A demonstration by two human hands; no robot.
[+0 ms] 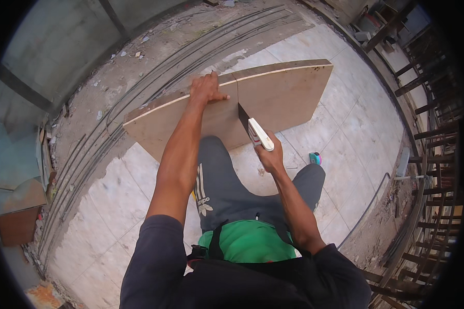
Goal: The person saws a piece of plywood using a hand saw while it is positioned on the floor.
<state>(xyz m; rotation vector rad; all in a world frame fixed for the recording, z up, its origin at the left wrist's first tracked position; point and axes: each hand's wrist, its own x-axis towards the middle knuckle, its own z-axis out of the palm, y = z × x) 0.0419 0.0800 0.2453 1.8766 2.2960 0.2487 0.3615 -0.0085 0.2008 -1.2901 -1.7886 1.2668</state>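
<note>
A thick wooden board (288, 98) stands on its long edge across the tiled floor in front of me, with a cut line running down from its top edge. My left hand (206, 88) is clamped over that top edge, left of the cut, thumb on the near face. In my right hand (271, 153) is the white handle of a handsaw (260, 135). The saw's dark blade meets the board at the cut, and part of it is hidden by the board. My left knee is close against the board's near face.
A teal tape measure (315, 158) lies on the pale tiles (340, 149) by my right knee. Long metal rods (154, 85) curve along the rubble at the left and far side. Sheet panels (15, 154) lean at the left; timber racks (438, 170) line the right.
</note>
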